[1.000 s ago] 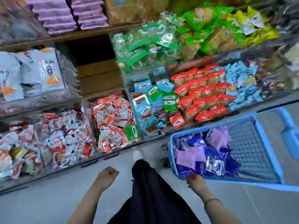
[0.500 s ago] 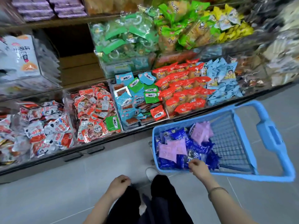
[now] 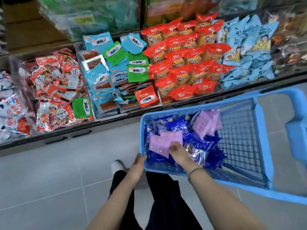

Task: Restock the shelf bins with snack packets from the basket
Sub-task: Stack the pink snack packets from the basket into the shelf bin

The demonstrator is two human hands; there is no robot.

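Note:
A blue plastic basket point(image 3: 264, 146) stands on the floor in front of the shelf, holding dark blue packets point(image 3: 179, 125) and pale purple packets point(image 3: 206, 125). My right hand point(image 3: 178, 152) reaches into its near left corner, and its fingers lie on a purple packet point(image 3: 157, 146); the grip is blurred. My left hand point(image 3: 138, 163) touches the outside of the basket's near left corner with fingers straight. The clear shelf bins point(image 3: 86, 77) above the basket hold red, teal, green and light blue snack packets.
Bins run left to right: red-white packets point(image 3: 54, 90), teal and green ones point(image 3: 114, 70), orange-red ones point(image 3: 186, 58), light blue ones point(image 3: 249, 52). The basket's blue handle point(image 3: 297, 133) sticks out at right. Grey floor tiles point(image 3: 49, 180) lie below. My dark trousers and a white shoe point(image 3: 118, 166) are beside the basket.
The view has closed in on the basket. My right hand moved from the basket's near rim onto the purple packets inside. My left hand rose from my knee to the basket's corner.

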